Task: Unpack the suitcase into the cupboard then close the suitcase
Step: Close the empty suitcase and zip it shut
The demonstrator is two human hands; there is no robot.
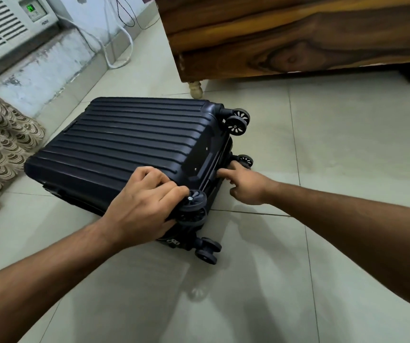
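Both hands are working the shut suitcase point(124, 139) — left hand point(139, 206) gripping its near corner, right hand point(246, 184) fingering the seam, apparently the zip — next, running it round.

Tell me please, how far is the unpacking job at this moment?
Done: the dark suitcase lies flat on the floor with its lid down; whether it was emptied cannot be seen. In hand: the left hand holds the corner by a wheel, and the right hand has its fingers at the seam on the wheel end. Left: I cannot tell if this is opening or final closing; no cupboard is clearly shown.
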